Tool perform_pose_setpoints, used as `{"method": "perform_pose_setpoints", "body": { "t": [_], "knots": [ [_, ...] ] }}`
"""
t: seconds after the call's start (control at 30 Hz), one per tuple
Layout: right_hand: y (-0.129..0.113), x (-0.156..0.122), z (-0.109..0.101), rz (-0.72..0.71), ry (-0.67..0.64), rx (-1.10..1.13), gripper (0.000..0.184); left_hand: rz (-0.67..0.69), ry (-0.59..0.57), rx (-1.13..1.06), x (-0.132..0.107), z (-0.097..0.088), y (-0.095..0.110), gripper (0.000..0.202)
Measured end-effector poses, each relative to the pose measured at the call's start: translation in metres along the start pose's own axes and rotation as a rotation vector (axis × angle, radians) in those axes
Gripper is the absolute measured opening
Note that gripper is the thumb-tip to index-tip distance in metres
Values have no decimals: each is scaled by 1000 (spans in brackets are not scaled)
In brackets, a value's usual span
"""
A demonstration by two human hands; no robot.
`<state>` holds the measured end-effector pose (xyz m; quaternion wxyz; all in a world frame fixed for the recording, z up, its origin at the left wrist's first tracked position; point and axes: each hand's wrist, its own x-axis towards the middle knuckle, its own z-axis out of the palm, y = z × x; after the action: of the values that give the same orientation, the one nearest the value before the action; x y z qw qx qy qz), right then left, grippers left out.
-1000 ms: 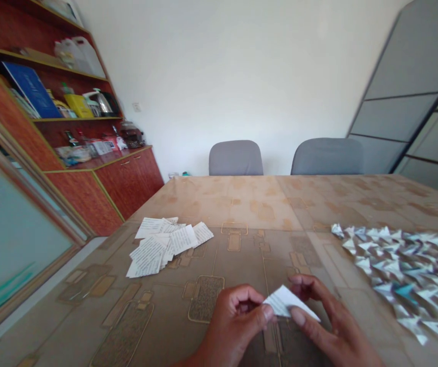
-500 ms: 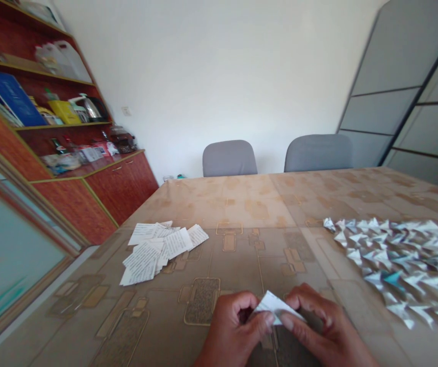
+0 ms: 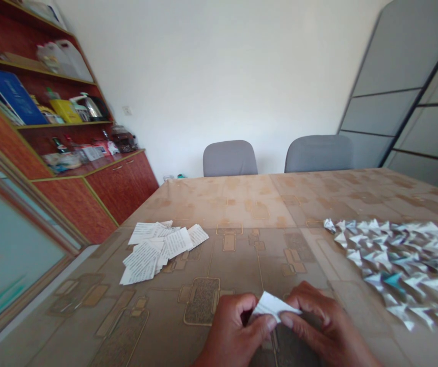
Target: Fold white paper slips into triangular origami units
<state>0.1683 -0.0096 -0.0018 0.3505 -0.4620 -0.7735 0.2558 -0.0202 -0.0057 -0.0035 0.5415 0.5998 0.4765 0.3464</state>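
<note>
Both hands meet over a small folded piece of white printed paper (image 3: 273,306) near the table's front edge. My left hand (image 3: 233,331) pinches its left side between thumb and curled fingers. My right hand (image 3: 320,326) presses its right side with thumb and forefinger. The paper is folded into a narrow pointed shape and sits just above the patterned tablecloth (image 3: 241,244).
A loose stack of printed paper slips (image 3: 157,250) lies to the left on the table. Many folded paper triangles (image 3: 394,265) are spread at the right. Two grey chairs (image 3: 230,158) stand at the far side. A wooden shelf cabinet (image 3: 69,148) lines the left wall.
The folded paper has been pressed flatter and lower between my fingers, and both hands have drawn closer together. The camera view shifted slightly.
</note>
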Motion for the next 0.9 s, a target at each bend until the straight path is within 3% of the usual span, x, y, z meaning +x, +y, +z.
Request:
{"method": "perform_pose_setpoints", "body": {
  "t": [0.27,0.4,0.63,0.77,0.9],
  "knots": [
    [0,7,-20,75,43,25,29,-39,13,-109,-1,-5,4,23],
    [-4,6,-15,56,23,51,16,-31,12,-120,-2,-2,5,20],
    [-4,2,-2,52,-34,16,28,44,-22,-12,1,1,2,13],
    [3,4,-11,92,-54,45,30,-26,-21,-26,2,-7,5,15],
    [7,7,-22,160,41,79,29,-73,-26,-115,2,-14,8,17]
  ]
}}
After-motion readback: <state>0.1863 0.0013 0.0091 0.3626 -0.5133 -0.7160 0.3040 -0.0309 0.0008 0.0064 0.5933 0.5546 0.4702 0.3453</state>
